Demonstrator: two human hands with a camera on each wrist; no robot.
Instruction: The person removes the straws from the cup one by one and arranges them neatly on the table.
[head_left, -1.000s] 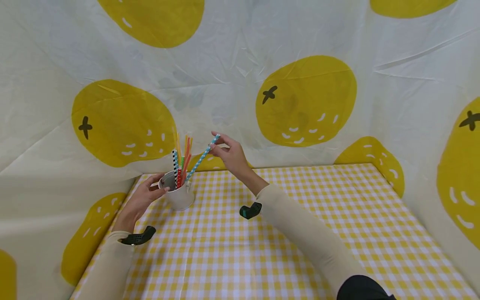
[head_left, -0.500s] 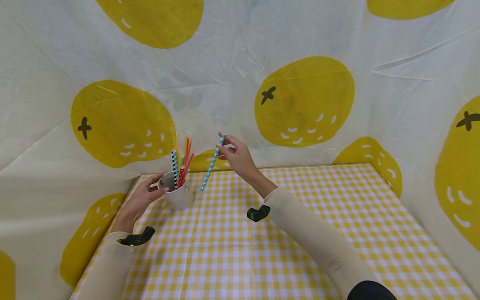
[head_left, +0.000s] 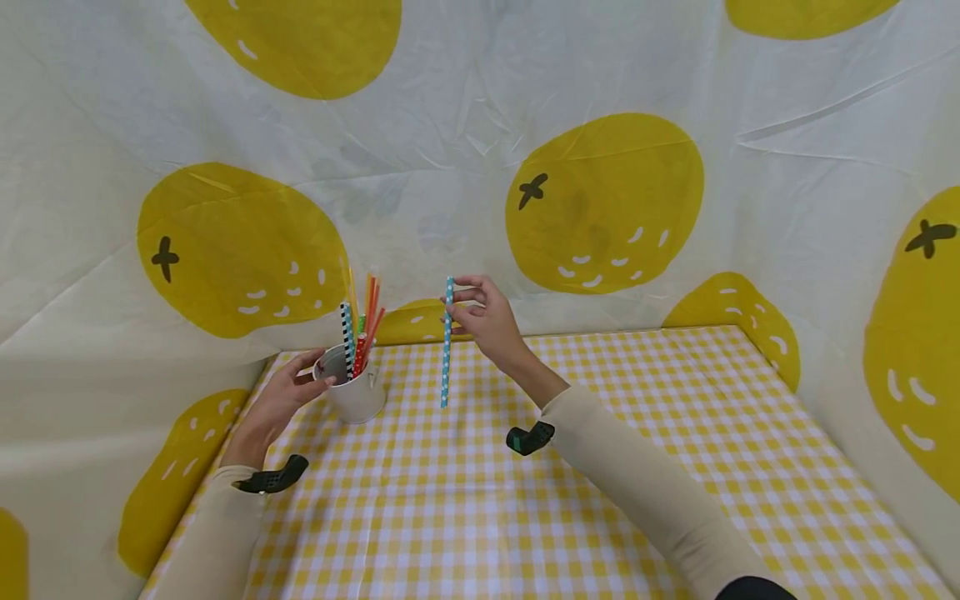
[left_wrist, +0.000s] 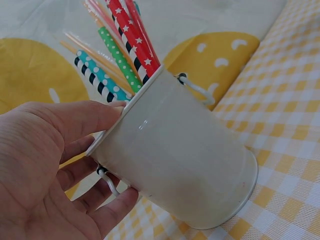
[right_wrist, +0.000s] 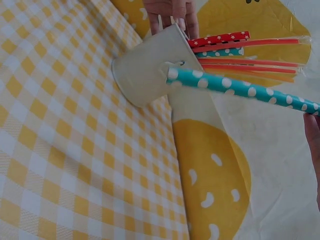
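A small white metal bucket (head_left: 360,402) stands upright at the table's back left. My left hand (head_left: 279,404) holds its rim, with the thumb on the near edge in the left wrist view. Several straws lean in the bucket: a red starred straw (left_wrist: 134,40), a green dotted straw (left_wrist: 120,60), a blue dotted straw (left_wrist: 102,76), black-and-white striped ones and translucent orange and red ones. My right hand (head_left: 491,325) pinches another blue straw with white dots (head_left: 446,358) near its top. It hangs almost vertical to the right of the bucket, apart from it.
A yellow-and-white checked cloth (head_left: 600,433) covers the table. Behind and beside it hangs a pale curtain (head_left: 442,200) with yellow fruit prints, close to the table's back edge. The bucket's wire handle (left_wrist: 197,90) hooks on at its sides.
My right hand has drawn the blue dotted straw out of the bucket and moved it right, turning it from slanted to nearly vertical. The left hand has stayed on the rim.
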